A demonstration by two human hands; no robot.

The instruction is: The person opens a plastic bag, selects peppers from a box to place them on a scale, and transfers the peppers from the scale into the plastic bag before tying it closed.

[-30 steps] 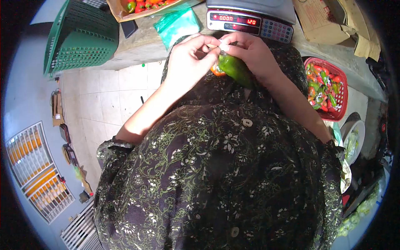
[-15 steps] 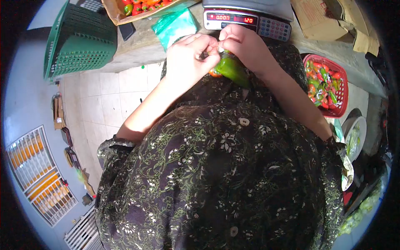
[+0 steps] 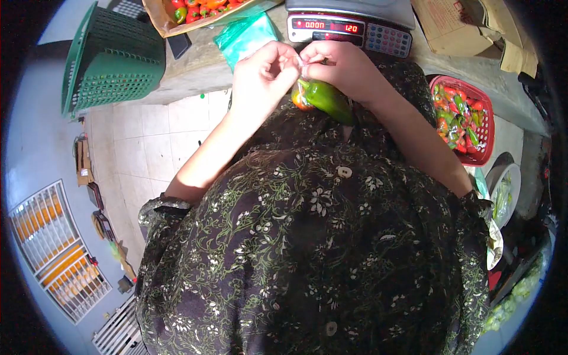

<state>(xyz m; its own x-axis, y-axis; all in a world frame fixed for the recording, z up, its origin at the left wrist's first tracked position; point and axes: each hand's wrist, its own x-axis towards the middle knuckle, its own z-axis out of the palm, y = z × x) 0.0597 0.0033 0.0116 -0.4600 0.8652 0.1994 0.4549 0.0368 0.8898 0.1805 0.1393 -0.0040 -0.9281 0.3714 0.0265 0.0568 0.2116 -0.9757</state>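
Observation:
A small clear plastic bag (image 3: 306, 84) with a green pepper (image 3: 327, 99) and an orange-red pepper (image 3: 300, 100) hangs in front of my lap. My left hand (image 3: 266, 72) pinches the gathered top of the bag from the left. On the other side, my right hand (image 3: 338, 66) is closed with thumb and finger on the same neck, its fingertips almost meeting the left ones. Fingers partly hide the twisted plastic, so I cannot tell whether it is knotted. Just beyond my left hand lies a green plastic bag packet (image 3: 245, 36).
A digital scale (image 3: 328, 28) stands on the ledge ahead, beside a cardboard box of peppers (image 3: 198, 26). A green basket (image 3: 118, 74) is at left. At right are a red basket of bagged peppers (image 3: 488, 121), a torn carton (image 3: 452, 29) and a white bowl (image 3: 509, 192).
Both hands have shifted slightly left, and the left has turned so that its fingers show more. The peppers in the bag are now more visible below the hands.

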